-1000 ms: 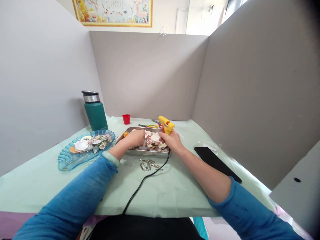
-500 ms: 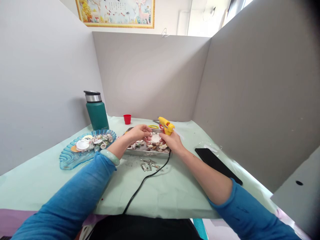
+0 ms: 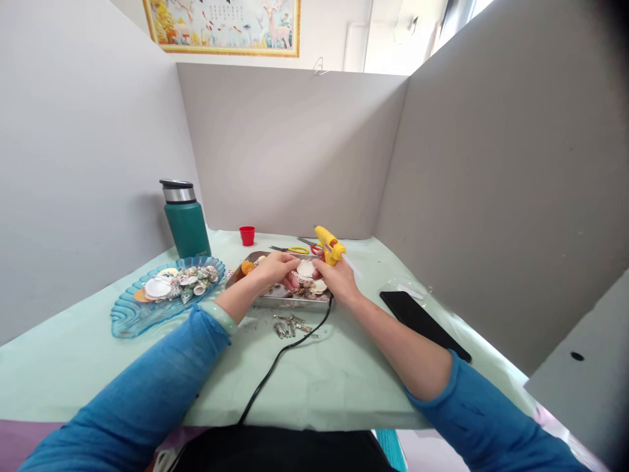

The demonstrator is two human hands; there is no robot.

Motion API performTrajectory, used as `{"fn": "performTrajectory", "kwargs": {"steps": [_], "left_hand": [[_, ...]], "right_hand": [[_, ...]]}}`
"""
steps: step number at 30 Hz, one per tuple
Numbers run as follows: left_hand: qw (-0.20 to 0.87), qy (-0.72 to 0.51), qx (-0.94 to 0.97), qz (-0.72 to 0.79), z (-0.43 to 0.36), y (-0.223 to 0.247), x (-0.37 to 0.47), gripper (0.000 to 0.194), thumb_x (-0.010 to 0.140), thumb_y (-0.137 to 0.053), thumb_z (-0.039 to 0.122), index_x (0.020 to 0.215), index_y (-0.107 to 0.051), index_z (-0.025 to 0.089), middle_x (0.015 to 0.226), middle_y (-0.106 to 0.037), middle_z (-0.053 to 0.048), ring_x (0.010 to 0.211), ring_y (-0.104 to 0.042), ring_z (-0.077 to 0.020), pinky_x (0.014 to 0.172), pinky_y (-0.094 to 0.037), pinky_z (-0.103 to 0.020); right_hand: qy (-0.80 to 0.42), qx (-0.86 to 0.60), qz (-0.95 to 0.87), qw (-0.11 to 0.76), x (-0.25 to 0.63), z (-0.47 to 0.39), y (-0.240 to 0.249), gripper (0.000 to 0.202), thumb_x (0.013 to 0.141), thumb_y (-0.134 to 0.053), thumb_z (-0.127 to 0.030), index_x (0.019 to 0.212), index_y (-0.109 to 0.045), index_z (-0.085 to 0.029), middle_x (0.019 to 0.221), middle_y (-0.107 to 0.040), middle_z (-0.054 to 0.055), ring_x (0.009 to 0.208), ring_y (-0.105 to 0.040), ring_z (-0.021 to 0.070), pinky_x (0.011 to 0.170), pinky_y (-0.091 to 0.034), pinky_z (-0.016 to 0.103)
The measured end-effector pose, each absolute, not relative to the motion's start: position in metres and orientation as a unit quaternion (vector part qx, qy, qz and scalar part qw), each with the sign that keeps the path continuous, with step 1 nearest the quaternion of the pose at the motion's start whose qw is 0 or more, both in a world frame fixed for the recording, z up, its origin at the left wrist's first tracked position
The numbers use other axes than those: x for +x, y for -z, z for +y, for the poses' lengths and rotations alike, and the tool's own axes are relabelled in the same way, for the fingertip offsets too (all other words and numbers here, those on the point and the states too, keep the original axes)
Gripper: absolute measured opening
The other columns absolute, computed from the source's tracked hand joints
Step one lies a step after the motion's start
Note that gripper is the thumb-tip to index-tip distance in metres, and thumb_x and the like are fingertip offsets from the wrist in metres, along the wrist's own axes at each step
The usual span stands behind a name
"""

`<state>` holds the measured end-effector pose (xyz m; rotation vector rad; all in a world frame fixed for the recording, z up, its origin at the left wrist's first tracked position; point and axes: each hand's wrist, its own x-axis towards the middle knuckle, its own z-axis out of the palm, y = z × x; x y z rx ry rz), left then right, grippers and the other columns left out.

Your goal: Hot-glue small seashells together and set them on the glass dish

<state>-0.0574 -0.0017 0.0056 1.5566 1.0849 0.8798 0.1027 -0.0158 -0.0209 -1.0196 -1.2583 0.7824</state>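
My right hand (image 3: pixel 338 280) is closed round a yellow hot glue gun (image 3: pixel 330 246), whose nozzle points up and away. A black cord runs down from it. Between my two hands, over the tray, is a flat white shell (image 3: pixel 305 269), with the right fingertips at its right edge. My left hand (image 3: pixel 279 271) pinches at the shell's left edge, its other fingers curled below. Under both hands the metal tray (image 3: pixel 295 303) holds several shells and an orange piece (image 3: pixel 247 267); my left hand and forearm hide part of it.
At left, a blue glass dish (image 3: pixel 132 321) carries shells, with a green bottle (image 3: pixel 187 226) behind it. A red cup (image 3: pixel 247 236) and scissors (image 3: pixel 297 250) lie beyond the tray. Small metal clasps (image 3: pixel 289 326) lie in front. A black slab (image 3: pixel 425 324) lies right. Grey panels (image 3: pixel 295 151) enclose the table.
The fingers of my left hand have drawn closer together by the white shell. More of the scissors and the tray's orange piece shows. The view has shifted slightly.
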Motion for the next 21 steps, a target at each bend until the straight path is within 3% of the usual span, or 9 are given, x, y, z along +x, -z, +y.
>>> {"fn": "performTrajectory", "kwargs": {"steps": [5,9,13,19,21], "left_hand": [[0.466,-0.392,0.650,0.454,-0.0082,-0.0101,-0.0509,0.011,0.084,-0.060,0.022,0.082,-0.060,0.011,0.056,-0.066,-0.005,0.059,-0.068,-0.0168,0.057,-0.054,-0.025],[0.451,-0.407,0.657,0.446,-0.0083,-0.0102,-0.0502,0.008,0.084,-0.058,0.020,0.084,-0.058,0.011,0.053,-0.064,-0.003,0.055,-0.067,-0.0167,0.055,-0.054,-0.025],[0.433,-0.408,0.676,0.435,-0.0076,-0.0086,-0.0505,0.013,0.082,-0.061,0.025,0.086,-0.059,0.013,0.049,-0.062,0.000,0.051,-0.065,-0.0162,0.052,-0.053,-0.025],[0.290,-0.404,0.733,0.463,-0.0063,-0.0060,-0.0511,0.007,0.080,-0.060,0.024,0.082,-0.061,0.017,0.046,-0.060,0.003,0.046,-0.063,-0.0148,0.046,-0.048,-0.021],[0.304,-0.402,0.737,0.451,-0.0061,-0.0061,-0.0516,0.008,0.080,-0.061,0.025,0.082,-0.059,0.017,0.047,-0.061,0.002,0.047,-0.064,-0.0155,0.046,-0.048,-0.022]], "right_hand": [[-0.347,-0.456,-0.550,0.608,0.1027,-0.0195,0.0173,0.023,0.068,-0.060,-0.025,0.089,-0.056,-0.018,0.063,-0.058,-0.004,0.054,-0.059,0.0119,0.058,-0.051,0.025],[-0.367,-0.430,-0.559,0.607,0.1023,-0.0200,0.0163,0.025,0.070,-0.063,-0.032,0.088,-0.055,-0.017,0.061,-0.057,-0.004,0.054,-0.058,0.0121,0.057,-0.052,0.026],[-0.363,-0.447,-0.570,0.586,0.1017,-0.0212,0.0148,0.027,0.067,-0.065,-0.026,0.091,-0.056,-0.016,0.065,-0.057,-0.003,0.050,-0.056,0.0105,0.052,-0.050,0.024],[-0.378,-0.409,-0.594,0.581,0.1019,-0.0180,0.0173,0.028,0.064,-0.065,-0.023,0.090,-0.057,-0.017,0.074,-0.059,-0.002,0.059,-0.057,0.0112,0.059,-0.053,0.025],[-0.358,-0.414,-0.594,0.590,0.1022,-0.0155,0.0205,0.029,0.064,-0.065,-0.024,0.091,-0.057,-0.017,0.078,-0.060,-0.001,0.062,-0.058,0.0118,0.058,-0.053,0.025]]}}
